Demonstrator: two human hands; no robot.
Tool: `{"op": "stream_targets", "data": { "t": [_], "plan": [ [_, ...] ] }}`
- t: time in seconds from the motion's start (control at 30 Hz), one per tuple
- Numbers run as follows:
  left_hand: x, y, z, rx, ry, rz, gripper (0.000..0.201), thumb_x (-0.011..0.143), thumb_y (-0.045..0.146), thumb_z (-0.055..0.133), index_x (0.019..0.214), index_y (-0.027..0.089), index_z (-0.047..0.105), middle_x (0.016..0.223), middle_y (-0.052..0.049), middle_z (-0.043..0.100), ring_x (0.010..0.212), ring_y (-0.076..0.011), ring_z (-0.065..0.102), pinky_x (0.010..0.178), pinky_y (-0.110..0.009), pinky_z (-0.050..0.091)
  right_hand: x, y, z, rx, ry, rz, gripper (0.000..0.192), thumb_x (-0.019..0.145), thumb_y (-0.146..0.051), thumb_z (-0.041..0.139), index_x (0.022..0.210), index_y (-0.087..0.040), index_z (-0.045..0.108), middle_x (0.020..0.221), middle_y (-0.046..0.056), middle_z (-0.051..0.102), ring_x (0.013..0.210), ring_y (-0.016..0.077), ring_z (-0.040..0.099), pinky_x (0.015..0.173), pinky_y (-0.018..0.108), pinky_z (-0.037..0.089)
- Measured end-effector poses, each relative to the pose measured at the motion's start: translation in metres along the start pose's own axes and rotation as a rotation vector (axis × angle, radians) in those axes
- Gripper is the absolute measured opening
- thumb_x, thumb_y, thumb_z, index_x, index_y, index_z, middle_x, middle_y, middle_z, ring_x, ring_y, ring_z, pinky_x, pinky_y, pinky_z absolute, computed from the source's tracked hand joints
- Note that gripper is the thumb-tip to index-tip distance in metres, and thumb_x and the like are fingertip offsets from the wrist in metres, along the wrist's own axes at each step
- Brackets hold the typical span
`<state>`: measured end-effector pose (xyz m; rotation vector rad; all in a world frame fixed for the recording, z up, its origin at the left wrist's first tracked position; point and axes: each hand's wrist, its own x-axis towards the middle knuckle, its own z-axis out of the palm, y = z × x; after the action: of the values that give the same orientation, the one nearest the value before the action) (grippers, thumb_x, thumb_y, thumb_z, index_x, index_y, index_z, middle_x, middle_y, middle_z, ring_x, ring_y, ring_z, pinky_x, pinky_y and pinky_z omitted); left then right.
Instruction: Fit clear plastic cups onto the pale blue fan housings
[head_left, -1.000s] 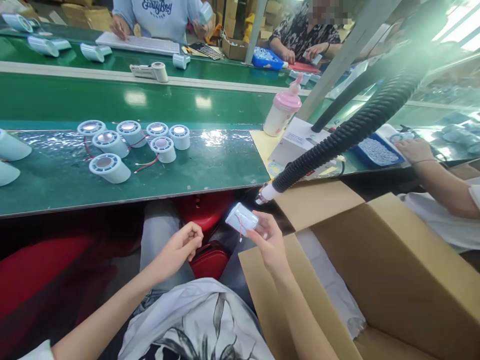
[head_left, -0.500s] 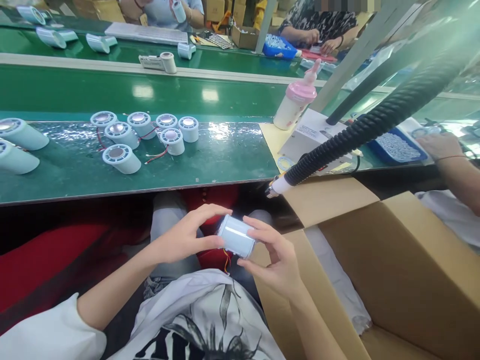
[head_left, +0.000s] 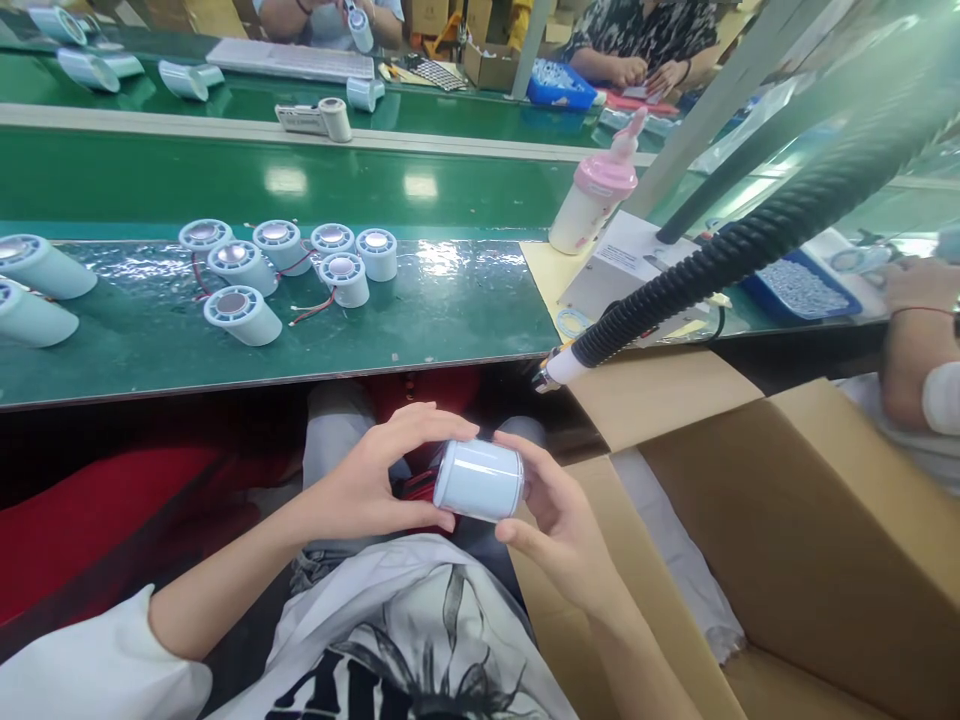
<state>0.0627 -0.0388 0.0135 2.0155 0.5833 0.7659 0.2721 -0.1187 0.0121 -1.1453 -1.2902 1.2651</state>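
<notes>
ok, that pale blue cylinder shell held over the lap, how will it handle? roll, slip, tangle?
Probably light: the pale blue cylinder shell sits between the fingertips of the left hand and right hand with no tight grip. Its glossy, smooth wall looks slippery. Being round, it would likely roll if laid on its side, as some similar housings lie on the green bench.

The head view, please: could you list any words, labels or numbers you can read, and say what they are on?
None can be read.
White box by the pink-capped bottle: label print too small.
Shirt: black print cut off, illegible.
Pale cylinder in both hands: no text.
</notes>
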Motion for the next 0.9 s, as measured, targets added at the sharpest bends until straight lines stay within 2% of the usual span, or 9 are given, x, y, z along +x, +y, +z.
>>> {"op": "stream_targets", "data": {
  "t": [0.17, 0.3, 0.4, 0.5, 0.57, 0.63, 0.73, 0.83, 0.9],
  "plan": [
    [-0.002, 0.001, 0.001, -0.078, 0.015, -0.020, 0.067, 0.064, 0.030, 0.080, 0.124, 0.026, 0.053, 0.124, -0.010, 0.059, 0.117, -0.0271, 0.053, 0.102, -0.042, 0.040, -0.001, 0.000, 0.001, -0.079, 0.042, -0.086, 0.057, 0.069, -0.031, 0.078, 0.121, -0.026, 0.056, 0.119, 0.009, 0.062, 0.105, 0.0236, 0.061, 0.087, 0.034, 0.055],
    [-0.001, 0.004, -0.002, -0.152, 0.013, -0.144, 0.076, 0.061, 0.041, 0.080, 0.129, 0.025, 0.048, 0.129, -0.011, 0.053, 0.117, -0.0280, 0.051, 0.100, -0.040, 0.041, -0.002, 0.004, -0.002, -0.256, 0.033, -0.221, 0.057, 0.068, -0.019, 0.077, 0.120, -0.029, 0.056, 0.125, 0.008, 0.059, 0.116, 0.0264, 0.055, 0.097, 0.041, 0.050],
    [0.001, 0.006, -0.005, -0.112, -0.062, -0.188, 0.066, 0.064, 0.046, 0.077, 0.122, 0.022, 0.053, 0.119, -0.010, 0.057, 0.107, -0.0258, 0.055, 0.092, -0.037, 0.044, -0.003, 0.006, -0.004, -0.349, -0.002, -0.339, 0.058, 0.069, -0.013, 0.075, 0.120, -0.032, 0.056, 0.126, 0.008, 0.059, 0.115, 0.0267, 0.056, 0.093, 0.043, 0.052],
    [0.000, 0.006, -0.005, -0.034, -0.072, -0.137, 0.061, 0.065, 0.040, 0.078, 0.119, 0.022, 0.054, 0.114, -0.008, 0.060, 0.104, -0.0241, 0.056, 0.090, -0.035, 0.045, -0.004, 0.009, -0.003, -0.404, 0.004, -0.443, 0.057, 0.073, -0.004, 0.065, 0.119, -0.036, 0.056, 0.127, 0.005, 0.058, 0.115, 0.0243, 0.057, 0.095, 0.043, 0.051],
    [-0.001, 0.005, -0.002, 0.009, -0.028, -0.065, 0.066, 0.064, 0.038, 0.079, 0.122, 0.023, 0.052, 0.117, -0.009, 0.060, 0.106, -0.0245, 0.055, 0.091, -0.036, 0.044, -0.006, 0.010, -0.002, -0.394, 0.026, -0.413, 0.062, 0.075, -0.002, 0.062, 0.125, -0.037, 0.051, 0.136, 0.005, 0.050, 0.123, 0.0243, 0.051, 0.100, 0.045, 0.047],
    [-0.002, 0.004, 0.001, 0.058, 0.019, 0.026, 0.070, 0.062, 0.038, 0.081, 0.123, 0.023, 0.051, 0.118, -0.010, 0.060, 0.107, -0.0258, 0.054, 0.093, -0.037, 0.042, -0.007, 0.011, 0.000, -0.313, 0.043, -0.292, 0.071, 0.073, -0.008, 0.069, 0.133, -0.035, 0.042, 0.143, 0.006, 0.042, 0.128, 0.0257, 0.045, 0.102, 0.043, 0.046],
    [-0.002, 0.002, 0.004, 0.146, 0.061, 0.092, 0.071, 0.060, 0.041, 0.081, 0.122, 0.024, 0.052, 0.116, -0.010, 0.062, 0.107, -0.0269, 0.055, 0.095, -0.039, 0.038, -0.010, 0.012, 0.002, -0.175, 0.053, -0.140, 0.076, 0.068, -0.019, 0.078, 0.134, -0.033, 0.042, 0.134, 0.007, 0.051, 0.119, 0.0242, 0.052, 0.095, 0.036, 0.052],
    [-0.002, 0.001, 0.005, 0.202, 0.060, 0.084, 0.073, 0.059, 0.046, 0.080, 0.121, 0.023, 0.051, 0.115, -0.010, 0.063, 0.107, -0.0267, 0.055, 0.095, -0.040, 0.037, -0.011, 0.014, 0.001, -0.119, 0.063, -0.095, 0.066, 0.068, -0.020, 0.078, 0.126, -0.033, 0.049, 0.120, 0.004, 0.060, 0.107, 0.0204, 0.059, 0.086, 0.030, 0.056],
    [-0.003, 0.001, 0.006, 0.242, 0.059, 0.103, 0.071, 0.061, 0.048, 0.079, 0.120, 0.023, 0.051, 0.115, -0.010, 0.063, 0.106, -0.0262, 0.055, 0.094, -0.040, 0.037, -0.012, 0.016, 0.000, -0.117, 0.057, -0.108, 0.065, 0.069, -0.018, 0.078, 0.125, -0.033, 0.050, 0.121, 0.004, 0.059, 0.109, 0.0208, 0.058, 0.086, 0.031, 0.056]
  ]
}}
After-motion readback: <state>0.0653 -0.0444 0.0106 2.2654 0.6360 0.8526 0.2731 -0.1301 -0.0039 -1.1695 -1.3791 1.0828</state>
